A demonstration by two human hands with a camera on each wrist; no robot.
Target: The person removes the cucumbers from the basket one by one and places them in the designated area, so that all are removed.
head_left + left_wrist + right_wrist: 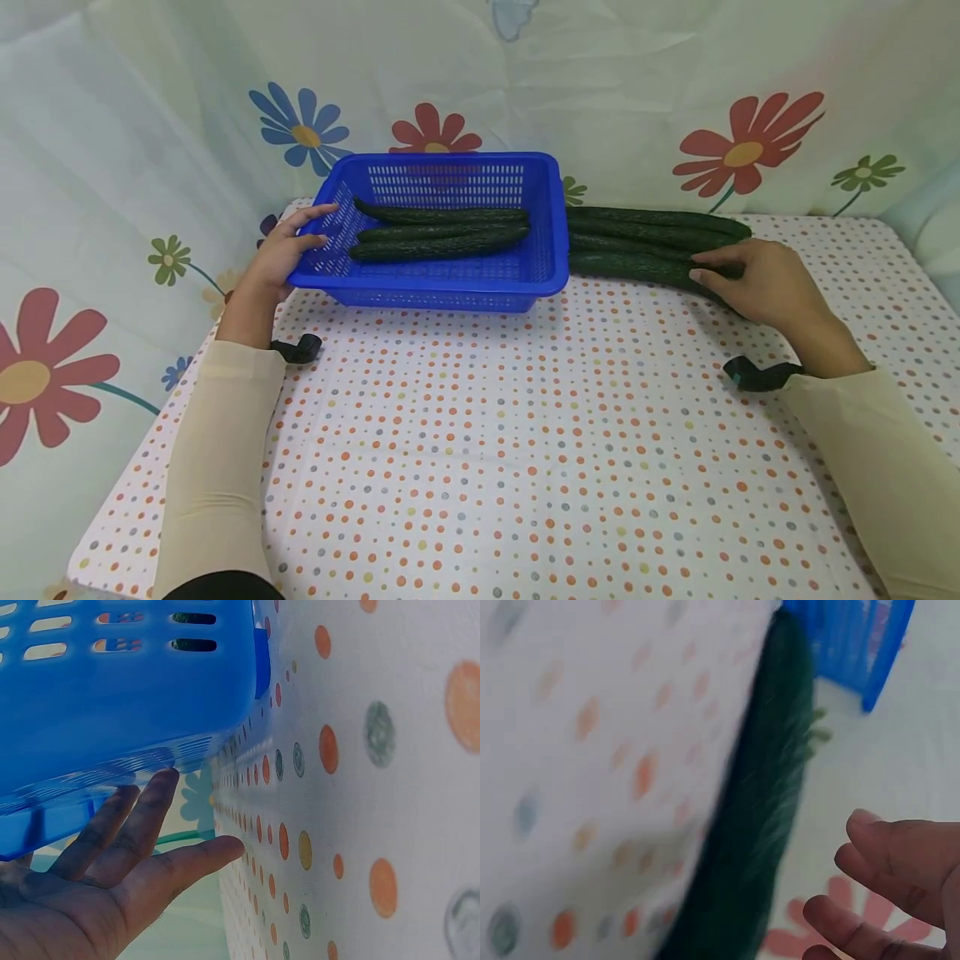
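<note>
the nearest cucumber (645,267) of the pile just right of the blue basket (450,292) is covered by the loosely curled right hand (757,279) – long, firm, bumpy, best gripped mid-length – while the basket's left rim is touched by the left hand (281,254), fingers straight

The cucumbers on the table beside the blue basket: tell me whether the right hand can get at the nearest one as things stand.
Probably yes. The right hand already lies over the nearest cucumber on the table, fingers curled toward it, and nothing stands between them. The blue basket sits off to the side, clear of that approach.
</note>
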